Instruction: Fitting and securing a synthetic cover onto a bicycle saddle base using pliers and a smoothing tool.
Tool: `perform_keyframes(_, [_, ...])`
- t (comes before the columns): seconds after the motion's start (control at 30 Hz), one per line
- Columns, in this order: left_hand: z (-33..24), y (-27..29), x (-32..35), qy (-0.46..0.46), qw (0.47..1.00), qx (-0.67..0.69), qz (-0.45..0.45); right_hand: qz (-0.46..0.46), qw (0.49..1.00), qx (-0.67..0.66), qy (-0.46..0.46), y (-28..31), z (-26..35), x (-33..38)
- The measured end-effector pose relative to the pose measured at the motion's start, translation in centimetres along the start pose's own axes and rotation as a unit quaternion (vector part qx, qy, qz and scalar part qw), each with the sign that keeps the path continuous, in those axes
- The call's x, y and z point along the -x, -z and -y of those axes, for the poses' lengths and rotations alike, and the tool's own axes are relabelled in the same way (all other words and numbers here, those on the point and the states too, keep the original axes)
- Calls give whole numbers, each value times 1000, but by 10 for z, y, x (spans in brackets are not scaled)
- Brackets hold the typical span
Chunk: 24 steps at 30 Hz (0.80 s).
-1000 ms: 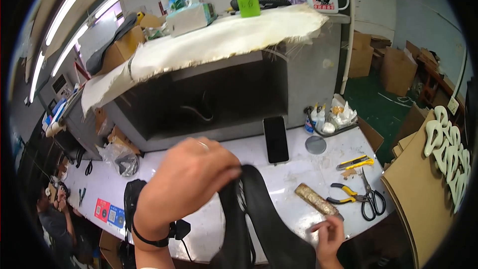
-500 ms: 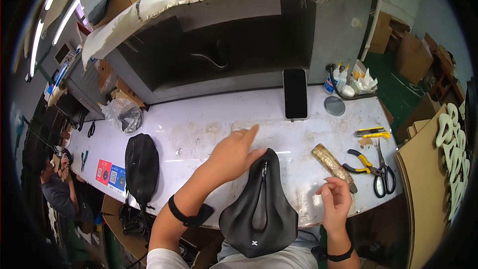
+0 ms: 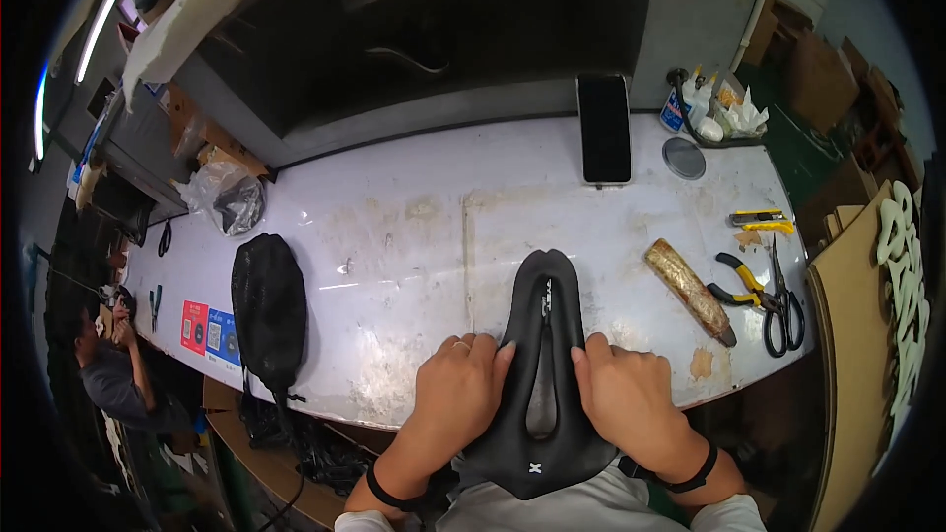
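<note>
Contact is on both sides: the left hand (image 3: 458, 386) and the right hand (image 3: 628, 389) hold the black, smooth bicycle saddle (image 3: 520, 379) between them, each thumb lying along its edge and the other fingers bent. How the fingers close underneath, I cannot tell.

The saddle is in front of the person's body, at the near edge of the white worktable (image 3: 374, 286). Its narrow nose points away from the person, and the wide rear is toward the grey-white clothing (image 3: 552, 512). The long axis runs almost straight forward, leaning slightly to the right at the nose; the long central slot follows it, on the upward face.

Half a second earlier, the left hand was near the nose tip and the right hand was apart from the saddle; now both are at its sides. The nose pointed away then also.

Farther to the right lie the gold-brown, rod-shaped piece (image 3: 687, 288), the yellow-and-black-handled pliers (image 3: 746, 284) and the black-handled scissors (image 3: 783, 320). To the left rests the black, elongated fabric pouch (image 3: 268, 310). Beyond, the black-screened phone (image 3: 603, 128) is near the table's back edge.
</note>
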<state>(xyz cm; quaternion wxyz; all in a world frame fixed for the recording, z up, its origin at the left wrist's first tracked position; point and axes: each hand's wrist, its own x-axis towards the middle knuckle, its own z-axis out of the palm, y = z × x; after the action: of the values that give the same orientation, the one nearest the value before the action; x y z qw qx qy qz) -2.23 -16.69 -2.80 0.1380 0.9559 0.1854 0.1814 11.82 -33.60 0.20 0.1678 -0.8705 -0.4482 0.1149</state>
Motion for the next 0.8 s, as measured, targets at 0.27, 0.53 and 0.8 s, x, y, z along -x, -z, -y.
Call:
perform_keyframes(0.27, [5,9,-1,57,993,44,96,14,1000,19,-15,13,3,-2])
perform_keyframes(0.53, [3,11,2,65,993,23,97,-82,995,64,3,-7,16,-10])
perform_keyframes(0.8, [4,11,2,86,991,32,98,-6,998,56,-23,-6,-1,-7])
